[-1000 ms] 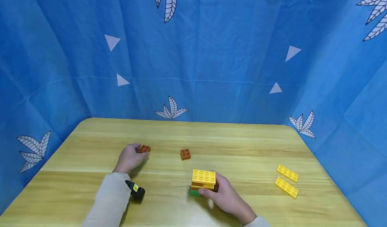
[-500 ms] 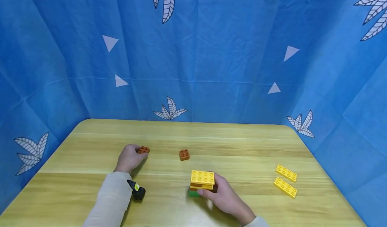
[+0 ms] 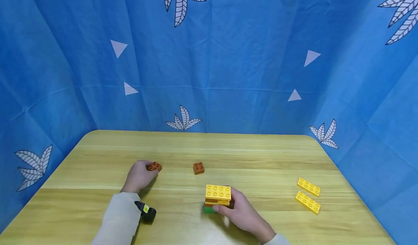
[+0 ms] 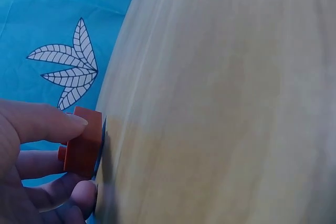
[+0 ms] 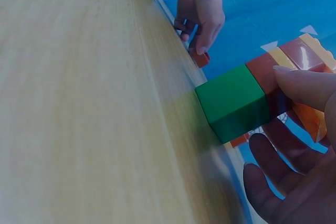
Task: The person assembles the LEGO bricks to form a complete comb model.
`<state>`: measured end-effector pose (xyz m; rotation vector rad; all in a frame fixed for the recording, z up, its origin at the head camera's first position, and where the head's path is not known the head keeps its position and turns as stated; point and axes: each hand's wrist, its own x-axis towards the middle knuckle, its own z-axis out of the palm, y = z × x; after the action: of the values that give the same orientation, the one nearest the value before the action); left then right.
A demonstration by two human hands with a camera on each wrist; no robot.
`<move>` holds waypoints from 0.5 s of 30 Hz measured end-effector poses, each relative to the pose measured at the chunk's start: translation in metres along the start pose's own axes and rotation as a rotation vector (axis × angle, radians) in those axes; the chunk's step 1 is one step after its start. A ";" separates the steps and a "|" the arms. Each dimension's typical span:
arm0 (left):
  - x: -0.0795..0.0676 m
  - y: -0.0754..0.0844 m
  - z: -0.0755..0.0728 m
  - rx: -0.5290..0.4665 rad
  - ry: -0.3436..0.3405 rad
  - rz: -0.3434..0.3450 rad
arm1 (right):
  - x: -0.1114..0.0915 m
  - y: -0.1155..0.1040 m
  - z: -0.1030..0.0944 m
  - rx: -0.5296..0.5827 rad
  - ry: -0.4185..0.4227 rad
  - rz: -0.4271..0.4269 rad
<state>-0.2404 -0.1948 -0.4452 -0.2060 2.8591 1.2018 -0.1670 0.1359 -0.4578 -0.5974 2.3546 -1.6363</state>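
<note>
Two holds, well apart
Left hand (image 3: 138, 177) pinches a brown brick (image 3: 155, 166), perhaps tilted; to its right and closer in, right hand (image 3: 244, 213) grips a block stack (image 3: 218, 192).

Head view: high, facing forward-down across table (image 3: 254, 158); wrist views: close, low, tilted, sharing brown brick (image 4: 84, 144).

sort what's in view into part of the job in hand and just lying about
Part of the job, it seems:
block stack, in right hand
held brown brick, in left hand

Lying about, perhaps spares:
loose brown brick
farther yellow brick
nearer yellow brick
</note>
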 end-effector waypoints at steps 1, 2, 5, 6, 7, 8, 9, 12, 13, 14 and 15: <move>0.000 0.000 0.000 -0.003 -0.002 0.000 | 0.000 0.000 0.000 0.002 0.000 0.000; -0.001 0.000 0.000 -0.005 -0.003 -0.001 | 0.000 0.000 0.000 0.002 0.000 0.001; -0.002 0.000 0.001 -0.008 0.001 0.006 | 0.000 0.000 0.000 0.003 0.001 0.002; -0.003 0.000 0.001 -0.008 0.002 0.008 | 0.000 0.000 0.000 0.003 0.001 0.002; -0.004 0.001 0.001 -0.008 0.004 0.010 | -0.001 -0.001 0.000 0.002 0.002 0.001; -0.005 0.001 0.001 -0.008 0.006 0.017 | -0.001 -0.001 0.000 0.001 0.002 0.000; -0.007 0.002 0.002 -0.010 0.008 0.025 | -0.001 -0.001 0.000 0.002 0.001 -0.001; -0.010 0.005 0.002 -0.022 0.014 0.045 | -0.001 -0.001 0.000 0.005 -0.001 -0.001; -0.012 0.006 0.003 -0.030 0.016 0.053 | 0.000 -0.002 0.000 0.006 -0.002 0.000; -0.013 0.008 0.003 -0.048 0.013 0.059 | 0.000 -0.002 0.000 0.009 -0.004 0.002; -0.014 0.010 0.004 -0.065 0.013 0.063 | 0.000 -0.002 0.000 0.011 -0.005 0.004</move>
<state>-0.2281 -0.1835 -0.4397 -0.1275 2.8603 1.3103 -0.1665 0.1356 -0.4559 -0.5939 2.3405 -1.6433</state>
